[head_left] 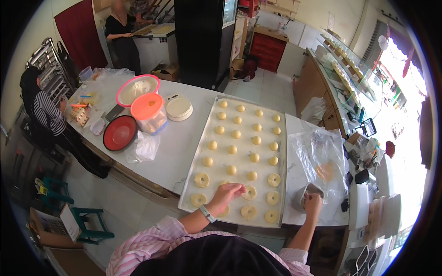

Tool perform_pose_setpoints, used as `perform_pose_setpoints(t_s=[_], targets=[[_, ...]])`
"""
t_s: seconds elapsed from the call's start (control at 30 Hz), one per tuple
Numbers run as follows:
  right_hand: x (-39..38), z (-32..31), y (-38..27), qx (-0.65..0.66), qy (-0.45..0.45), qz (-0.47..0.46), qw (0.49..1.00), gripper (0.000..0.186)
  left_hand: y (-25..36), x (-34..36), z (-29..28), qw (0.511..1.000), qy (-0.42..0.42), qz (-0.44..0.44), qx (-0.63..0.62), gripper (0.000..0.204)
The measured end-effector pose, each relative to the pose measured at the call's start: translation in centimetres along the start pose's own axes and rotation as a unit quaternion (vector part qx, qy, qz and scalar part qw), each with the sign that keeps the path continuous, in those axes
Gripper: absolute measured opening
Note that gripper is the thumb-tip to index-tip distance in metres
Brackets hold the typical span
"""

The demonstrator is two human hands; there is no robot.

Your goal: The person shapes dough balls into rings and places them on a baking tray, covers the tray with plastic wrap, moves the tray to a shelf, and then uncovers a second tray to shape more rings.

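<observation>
A large paper-lined baking tray lies in front of me with rows of pale dough. Farther rows are round dough balls; the nearest are flattened dough rings with a hole in the middle. My left hand is over the near rows, fingers stretched out and held together, partly covering some rings. Nothing shows in it. Right of the tray, my right hand is closed at the mouth of a grey tub. Its fingertips are inside the rim, so what they hold is hidden.
Clear plastic sheeting lies beyond the tub. Left of the tray are a white scale, an orange-lidded container, a pink-rimmed bowl and a red round tray. One person stands at the table's left end, another works farther back.
</observation>
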State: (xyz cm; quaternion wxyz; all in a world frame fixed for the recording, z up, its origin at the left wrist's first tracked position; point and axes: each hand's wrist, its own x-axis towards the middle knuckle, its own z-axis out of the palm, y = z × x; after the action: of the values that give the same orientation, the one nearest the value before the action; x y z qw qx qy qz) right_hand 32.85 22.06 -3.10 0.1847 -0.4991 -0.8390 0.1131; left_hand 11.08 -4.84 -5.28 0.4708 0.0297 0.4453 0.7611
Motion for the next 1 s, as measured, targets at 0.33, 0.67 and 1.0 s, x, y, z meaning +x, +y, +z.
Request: perform_pose_setpoints(t_s=[0.33, 0.67, 1.0], targets=[[-1.5, 0.9, -0.5, 0.109, 0.112, 0.009, 0.988, 0.021, 3.4, -0.3, -1.0, 0.987, 0.084, 0.140, -0.006, 0.030], [-1.6, 1.1, -0.6, 0.080, 0.097, 0.029, 0.992, 0.020, 13.1, -3.2, -7.0, 0.923, 0.194, 0.332, 0.000, 0.038], [0.1, -2.2, -2.7, 0.095, 0.069, -0.089, 0.989, 0.029, 9.4, -3.1, -8.7, 0.935, 0.224, 0.276, -0.011, 0.035]])
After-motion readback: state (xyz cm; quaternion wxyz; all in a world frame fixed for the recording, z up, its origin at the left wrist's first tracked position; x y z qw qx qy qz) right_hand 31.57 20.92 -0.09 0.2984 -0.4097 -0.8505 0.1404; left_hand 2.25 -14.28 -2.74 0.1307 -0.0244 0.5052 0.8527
